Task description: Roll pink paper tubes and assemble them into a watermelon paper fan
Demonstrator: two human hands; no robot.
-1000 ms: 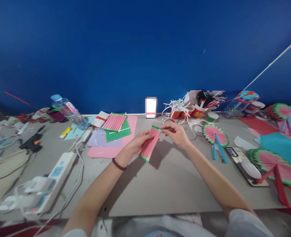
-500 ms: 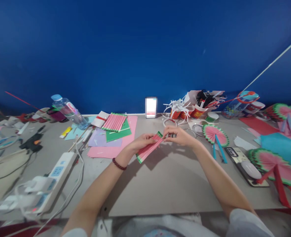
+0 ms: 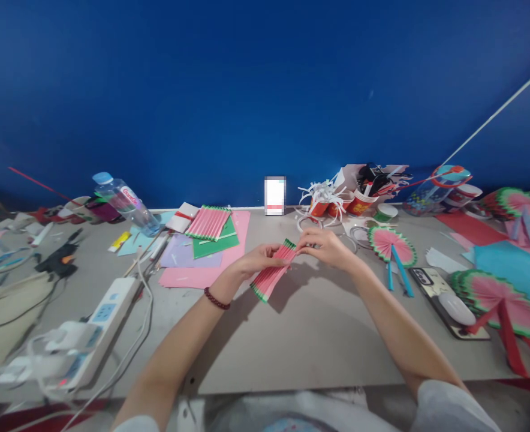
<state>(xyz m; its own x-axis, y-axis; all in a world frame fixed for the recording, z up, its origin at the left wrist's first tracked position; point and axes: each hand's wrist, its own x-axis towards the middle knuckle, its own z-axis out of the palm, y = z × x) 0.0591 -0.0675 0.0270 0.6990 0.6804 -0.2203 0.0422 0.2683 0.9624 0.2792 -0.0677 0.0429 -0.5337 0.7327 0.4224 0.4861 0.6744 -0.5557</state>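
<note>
Pleated pink paper [image 3: 271,279] with green edges at both ends is held tilted above the middle of the table. My left hand [image 3: 261,259] grips it from the left, thumb lying across the folds. At its upper right side, the fingertips of my right hand [image 3: 321,247] pinch the paper's edge. A second pleated pink and green sheet [image 3: 208,223] lies on green paper [image 3: 217,240] to the left. Off to the right is a round pink and green paper fan [image 3: 391,245] with blue strips.
On the left lie a power strip [image 3: 105,324] with cables, a glue gun [image 3: 60,257] and a leaning plastic bottle [image 3: 128,201]. Paper cups [image 3: 361,203] stand along the blue wall. Rightward are a phone [image 3: 431,288], a white mouse [image 3: 457,309] and a larger paper fan [image 3: 494,294].
The pleated paper in my hands has spread wider, its lower end moving slightly down and right. My left thumb now lies further across the folds; my right hand has shifted only slightly.
</note>
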